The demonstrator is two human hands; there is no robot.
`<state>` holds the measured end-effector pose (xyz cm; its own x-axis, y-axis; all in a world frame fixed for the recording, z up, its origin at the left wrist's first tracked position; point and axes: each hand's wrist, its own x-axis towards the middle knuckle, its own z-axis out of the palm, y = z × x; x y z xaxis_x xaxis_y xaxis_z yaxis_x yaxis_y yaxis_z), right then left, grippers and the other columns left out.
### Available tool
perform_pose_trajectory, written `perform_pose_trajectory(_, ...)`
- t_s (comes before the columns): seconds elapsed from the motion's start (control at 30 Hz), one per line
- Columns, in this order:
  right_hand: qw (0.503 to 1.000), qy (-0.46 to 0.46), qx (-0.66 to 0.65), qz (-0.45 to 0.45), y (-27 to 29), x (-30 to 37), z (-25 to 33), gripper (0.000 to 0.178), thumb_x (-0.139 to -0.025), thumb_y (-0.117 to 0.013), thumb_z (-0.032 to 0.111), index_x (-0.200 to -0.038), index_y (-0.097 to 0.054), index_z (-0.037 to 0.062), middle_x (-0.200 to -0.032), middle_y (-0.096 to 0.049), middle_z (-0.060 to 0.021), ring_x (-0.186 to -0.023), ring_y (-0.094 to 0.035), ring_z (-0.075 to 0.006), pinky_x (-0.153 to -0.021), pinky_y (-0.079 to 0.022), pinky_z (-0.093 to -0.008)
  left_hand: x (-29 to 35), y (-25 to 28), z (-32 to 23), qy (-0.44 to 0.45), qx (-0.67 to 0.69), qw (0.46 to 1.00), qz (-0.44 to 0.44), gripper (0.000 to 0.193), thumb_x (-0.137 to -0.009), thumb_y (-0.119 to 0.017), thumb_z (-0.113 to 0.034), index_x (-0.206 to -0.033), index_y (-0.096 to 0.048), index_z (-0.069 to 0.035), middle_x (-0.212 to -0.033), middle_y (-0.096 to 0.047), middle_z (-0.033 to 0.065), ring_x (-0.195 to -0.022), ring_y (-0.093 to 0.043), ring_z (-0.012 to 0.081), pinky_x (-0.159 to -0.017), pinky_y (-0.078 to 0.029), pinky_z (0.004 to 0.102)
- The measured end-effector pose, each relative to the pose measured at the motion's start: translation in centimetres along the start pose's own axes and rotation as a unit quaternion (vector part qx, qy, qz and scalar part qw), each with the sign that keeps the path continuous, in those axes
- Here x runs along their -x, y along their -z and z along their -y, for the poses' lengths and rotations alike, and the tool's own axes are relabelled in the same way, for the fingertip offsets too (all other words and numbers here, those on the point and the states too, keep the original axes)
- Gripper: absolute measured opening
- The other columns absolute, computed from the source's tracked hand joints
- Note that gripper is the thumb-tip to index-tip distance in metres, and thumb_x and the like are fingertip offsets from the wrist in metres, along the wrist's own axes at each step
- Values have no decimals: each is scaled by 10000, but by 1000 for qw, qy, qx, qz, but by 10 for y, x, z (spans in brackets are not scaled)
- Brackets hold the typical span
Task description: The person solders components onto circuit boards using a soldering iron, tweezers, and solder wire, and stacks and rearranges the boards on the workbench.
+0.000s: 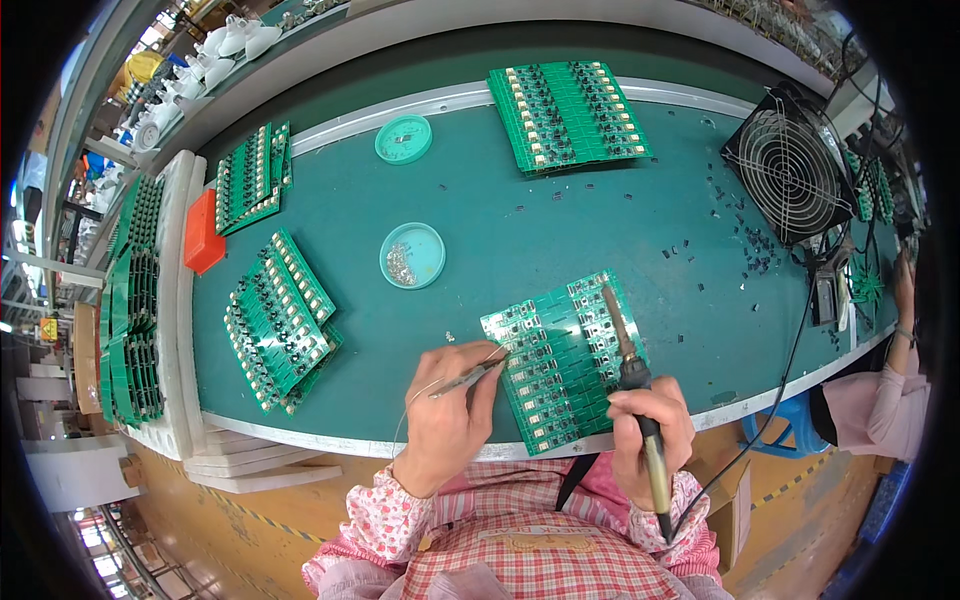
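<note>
A green circuit board panel (568, 375) with rows of small parts lies in front of me, near the table's front edge. My left hand (440, 410) pinches a pair of metal tweezers (462, 380), their tips at the panel's left row. A thin wire (404, 425), which looks like solder, loops beside the same hand. In my right hand (655, 425) is a soldering iron (655, 465), fingers wrapped round its handle. Its metal tip points away from me, over the panel's right row; whether it touches the board I cannot tell.
Stacked board panels stand at the left (285, 325) and the back (570, 115). Two round dishes (413, 255) hold small parts. A red box (204, 232), a black fan (790, 165) and scattered black components (757, 250) share the table. The iron's cord (770, 400) crosses the right side; another person's arm (903, 320) is beyond.
</note>
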<state>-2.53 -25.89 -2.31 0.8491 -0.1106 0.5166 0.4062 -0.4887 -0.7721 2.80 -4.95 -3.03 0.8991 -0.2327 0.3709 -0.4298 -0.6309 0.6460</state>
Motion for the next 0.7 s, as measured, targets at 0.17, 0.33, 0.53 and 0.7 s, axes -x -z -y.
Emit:
perform_pose_trajectory(0.17,986,-1,-165,-16,-8,0,3,159,-967,-603,166,-989,-625,11,-655,-675,-60,-515,-616,-172,-495,-488,-305,0,-1,0,3,2,1000,-1,197,-839,-693,41,-1024,-675,-24,-1017,-704,98,-874,-648,288,-767,-513,362)
perform_pose_trajectory(0.33,981,35,-185,33,-8,-6,1,128,-948,-609,124,-989,-632,5,-658,-677,-66,-520,-623,-172,-480,-487,-300,1,-1,1,1,3,1000,-8,246,-806,-715,46,-1030,-664,-41,-996,-699,87,-863,-638,313,-777,-503,390)
perform_pose_trajectory(0.53,980,37,-192,46,-8,-10,1,102,-922,-619,84,-978,-644,2,-655,-680,-73,-520,-627,-170,-475,-489,-289,0,-2,0,-4,3,1000,-11,249,-809,-713,44,-1038,-660,-41,-994,-699,91,-870,-641,316,-777,-503,394)
perform_pose_trajectory(0.7,980,44,-188,51,-9,-12,2,99,-915,-621,77,-975,-649,3,-653,-681,-71,-518,-627,-168,-475,-489,-288,0,-1,1,-4,7,1000,-7,268,-806,-714,48,-1052,-652,-39,-991,-698,95,-858,-645,317,-787,-501,396)
